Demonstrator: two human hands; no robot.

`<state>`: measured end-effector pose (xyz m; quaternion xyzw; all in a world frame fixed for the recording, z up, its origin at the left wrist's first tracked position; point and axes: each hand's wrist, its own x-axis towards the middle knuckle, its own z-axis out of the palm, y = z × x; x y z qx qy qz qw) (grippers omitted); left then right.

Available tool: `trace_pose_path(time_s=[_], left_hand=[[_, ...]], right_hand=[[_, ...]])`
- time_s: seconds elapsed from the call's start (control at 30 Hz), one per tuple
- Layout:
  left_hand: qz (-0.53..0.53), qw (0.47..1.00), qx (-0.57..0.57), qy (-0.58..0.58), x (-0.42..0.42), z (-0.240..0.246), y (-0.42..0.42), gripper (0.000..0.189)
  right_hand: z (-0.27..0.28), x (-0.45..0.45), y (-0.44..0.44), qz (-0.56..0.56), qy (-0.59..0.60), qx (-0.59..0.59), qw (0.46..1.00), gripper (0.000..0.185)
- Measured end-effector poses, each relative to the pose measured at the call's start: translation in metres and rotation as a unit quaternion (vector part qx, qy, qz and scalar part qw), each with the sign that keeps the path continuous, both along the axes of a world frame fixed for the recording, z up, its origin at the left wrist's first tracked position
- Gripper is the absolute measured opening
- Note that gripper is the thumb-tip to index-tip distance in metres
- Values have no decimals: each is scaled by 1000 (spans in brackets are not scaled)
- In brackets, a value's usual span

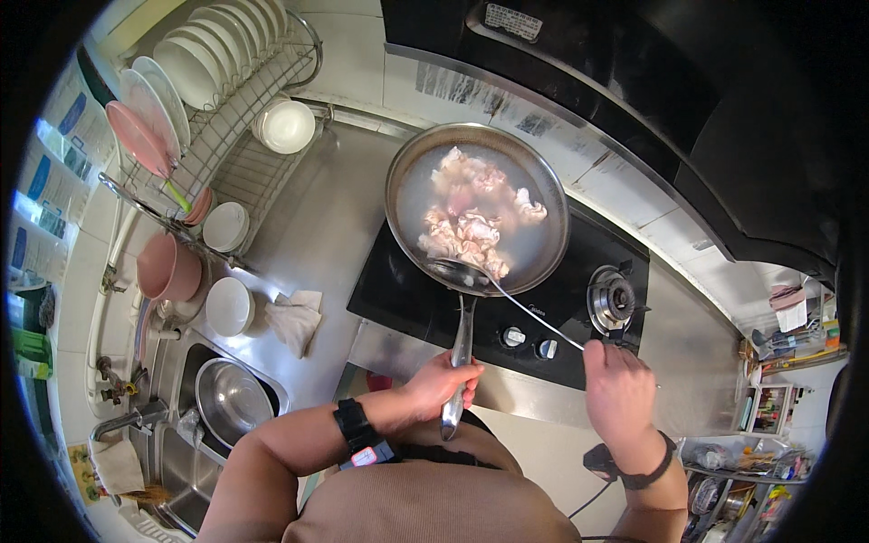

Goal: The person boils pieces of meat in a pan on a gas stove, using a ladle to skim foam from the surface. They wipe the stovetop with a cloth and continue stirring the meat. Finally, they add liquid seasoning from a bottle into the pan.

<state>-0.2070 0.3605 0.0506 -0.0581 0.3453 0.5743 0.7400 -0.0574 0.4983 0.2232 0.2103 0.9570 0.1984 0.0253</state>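
A steel frying pan [407,170] stands over the left side of the black gas hob [380,285]. Cloudy liquid fills it, with pale pieces of raw-looking meat [478,227] clumped in the middle. My left hand [441,383] grips the pan's metal handle [464,332], which points towards me. In my right hand [618,387] is the thin metal handle of a ladle or spoon [529,309]. Its head dips into the liquid at the pan's near edge, partly under the surface, so its exact form is unclear.
A bare burner [618,298] and two knobs [529,343] lie right of the pan. Overhead juts a black range hood [611,102]. Leftward are a dish rack [251,108], a cloth [295,322], a white bowl [229,307] and a sink holding a steel basin [234,400].
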Motion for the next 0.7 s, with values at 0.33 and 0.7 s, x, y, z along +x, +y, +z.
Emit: trace_pose_path(time_s=[0.33, 0.7], left_hand=[[9, 1000, 0, 20, 0, 2, -2, 16], [-3, 998, -23, 57, -14, 9, -12, 26]], right_hand=[[-72, -27, 37, 9, 65, 45, 997, 9], [-84, -35, 82, -67, 116, -3, 991, 8]])
